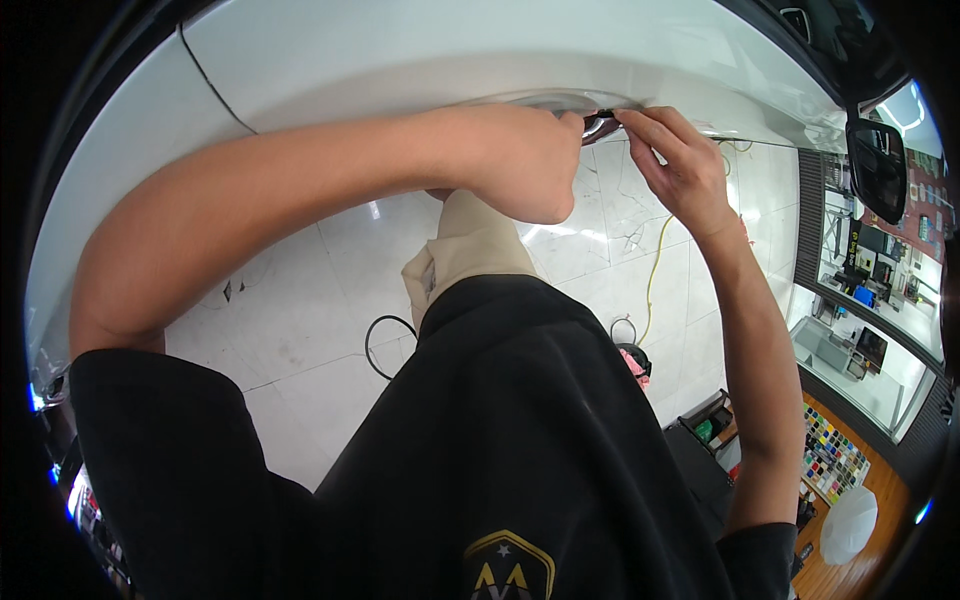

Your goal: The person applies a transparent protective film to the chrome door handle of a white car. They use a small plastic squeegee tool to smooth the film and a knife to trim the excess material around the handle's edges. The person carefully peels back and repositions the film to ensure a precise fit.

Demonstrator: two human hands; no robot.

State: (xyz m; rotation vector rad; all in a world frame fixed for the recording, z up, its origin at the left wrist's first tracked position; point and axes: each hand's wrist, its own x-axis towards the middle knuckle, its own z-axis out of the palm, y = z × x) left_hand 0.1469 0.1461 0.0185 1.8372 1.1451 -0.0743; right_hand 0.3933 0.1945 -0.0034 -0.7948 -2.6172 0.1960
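A white car's side panel curves across the far side, with a dark, shiny door handle at its lower edge. My left hand is closed at the left end of this handle, its thumb along the top; its other fingers are hidden behind the fist. At the handle's right end, my right hand pinches with thumb and forefinger. A small black bit shows by those fingertips, too small to name. The two hands are a short gap apart, and the handle's middle shows between them.
A black side mirror juts out at the right. On the tiled floor lie a yellow cord and a black cable loop. A black cart stands behind my right forearm, near a board of colour samples.
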